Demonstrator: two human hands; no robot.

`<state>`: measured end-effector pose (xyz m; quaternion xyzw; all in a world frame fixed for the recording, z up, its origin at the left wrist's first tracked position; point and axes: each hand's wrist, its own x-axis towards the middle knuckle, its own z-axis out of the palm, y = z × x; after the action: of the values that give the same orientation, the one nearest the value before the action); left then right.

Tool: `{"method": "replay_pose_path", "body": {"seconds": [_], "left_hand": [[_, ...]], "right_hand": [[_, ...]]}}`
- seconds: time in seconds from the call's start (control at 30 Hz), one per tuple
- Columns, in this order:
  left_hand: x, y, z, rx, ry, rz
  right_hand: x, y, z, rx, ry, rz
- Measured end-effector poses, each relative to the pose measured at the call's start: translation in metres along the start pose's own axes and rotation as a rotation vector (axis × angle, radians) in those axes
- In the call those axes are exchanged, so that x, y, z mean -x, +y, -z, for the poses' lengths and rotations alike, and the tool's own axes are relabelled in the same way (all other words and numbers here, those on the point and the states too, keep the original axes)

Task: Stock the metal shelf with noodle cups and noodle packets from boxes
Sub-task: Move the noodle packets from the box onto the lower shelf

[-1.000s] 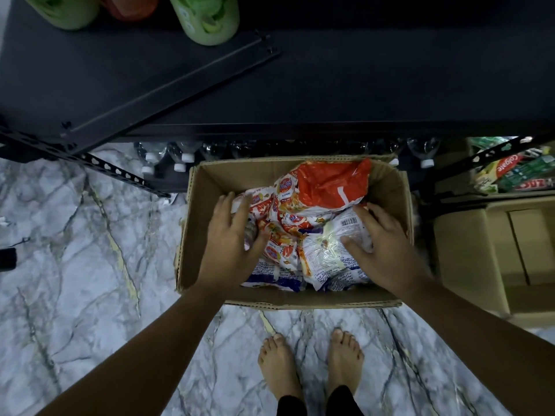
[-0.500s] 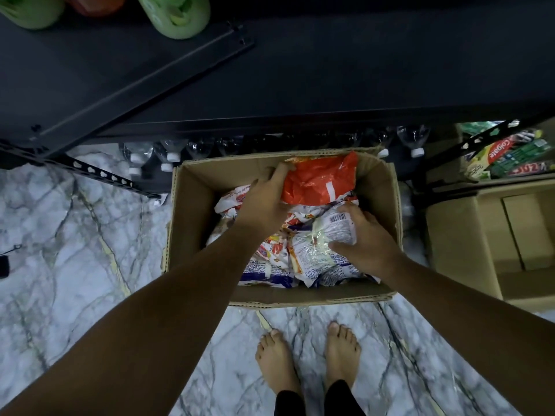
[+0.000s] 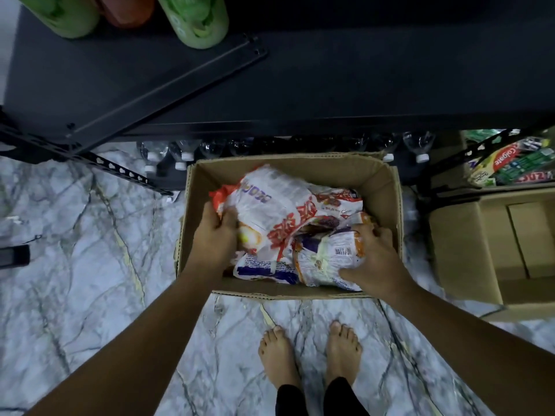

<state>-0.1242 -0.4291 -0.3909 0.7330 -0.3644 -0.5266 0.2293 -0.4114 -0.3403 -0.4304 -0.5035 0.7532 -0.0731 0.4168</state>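
Lower pkts (image 3: 262, 268) lay half buried, print blurred. Our left hand (image 3: 214, 237) gripped the big noodle pack (image 3: 276, 205) at its edge; right hand (image 3: 377, 261) curled round a smaller pkt (image 3: 326, 256), tight vs. box (image 3: 377, 178) wall.

Large packet (image 3: 270, 205): blurred, print unreadable; left end covered by the left hand (image 3: 214, 238), whose fingertips are out of sight behind its edge.
Barcode packet (image 3: 330, 259): right end hidden under the right hand (image 3: 372, 259); digits too small to read.
Lower packets (image 3: 261, 267): mostly buried under the top ones; number cannot be told.
Water bottles (image 3: 183, 154): only necks and caps show; bodies hidden under the metal shelf (image 3: 330, 85).
Green bottles (image 3: 195, 22): 2, cut off by the top edge.
Orange bottle (image 3: 129, 10): cut off by the top edge.
Second box (image 3: 468, 250): cut off by the right edge.
Toothpaste cartons (image 3: 510, 163): partly behind a shelf brace, cut off at right.
Dark object (image 3: 15, 255): cut off at left edge; unidentifiable.
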Motion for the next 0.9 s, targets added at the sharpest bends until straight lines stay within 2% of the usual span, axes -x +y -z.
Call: {"method": "replay_pose_path", "body": {"seconds": [0.07, 0.1, 0.17, 0.23, 0.3, 0.4, 0.47, 0.5, 0.6, 0.67, 0.73, 0.8, 0.9], "left_hand": [[-0.006, -0.005, 0.003, 0.124, -0.053, 0.334], [-0.007, -0.008, 0.003, 0.105, -0.079, 0.453], [-0.012, -0.019, 0.005, -0.091, -0.135, 0.530], [-0.018, -0.030, 0.007, -0.388, -0.112, 0.413], [-0.018, -0.039, 0.009, -0.627, -0.030, 0.201], [-0.006, -0.038, 0.004, -0.720, 0.072, -0.214], [0.000, -0.035, -0.004, -0.797, 0.052, -0.404], [0.000, -0.031, -0.010, -0.844, -0.014, -0.410], [-0.011, -0.032, -0.025, -1.020, -0.225, -0.262], [-0.019, -0.036, -0.028, -1.076, -0.299, -0.191], [-0.027, -0.037, -0.025, -1.063, -0.283, -0.214], [-0.030, -0.033, -0.017, -1.016, -0.234, -0.314], [-0.031, -0.025, 0.007, -0.805, -0.192, -0.368]], "right_hand": [[0.010, -0.002, -0.001, 0.046, 0.051, 0.121], [0.015, -0.003, -0.002, 0.083, 0.074, 0.217], [0.025, -0.003, -0.002, 0.186, 0.082, 0.434], [0.031, -0.003, -0.003, 0.312, 0.015, 0.566], [0.032, -0.005, -0.004, 0.400, -0.076, 0.582], [0.030, -0.017, -0.007, 0.403, -0.139, 0.461], [0.023, -0.031, -0.008, 0.384, -0.144, 0.370], [0.018, -0.038, -0.009, 0.415, -0.152, 0.335], [0.006, -0.053, -0.016, 0.622, -0.208, 0.251], [0.001, -0.058, -0.018, 0.708, -0.251, 0.215], [-0.003, -0.058, -0.014, 0.715, -0.256, 0.246], [-0.005, -0.056, -0.003, 0.668, -0.251, 0.343], [-0.006, -0.049, 0.023, 0.620, -0.289, 0.552]]}}
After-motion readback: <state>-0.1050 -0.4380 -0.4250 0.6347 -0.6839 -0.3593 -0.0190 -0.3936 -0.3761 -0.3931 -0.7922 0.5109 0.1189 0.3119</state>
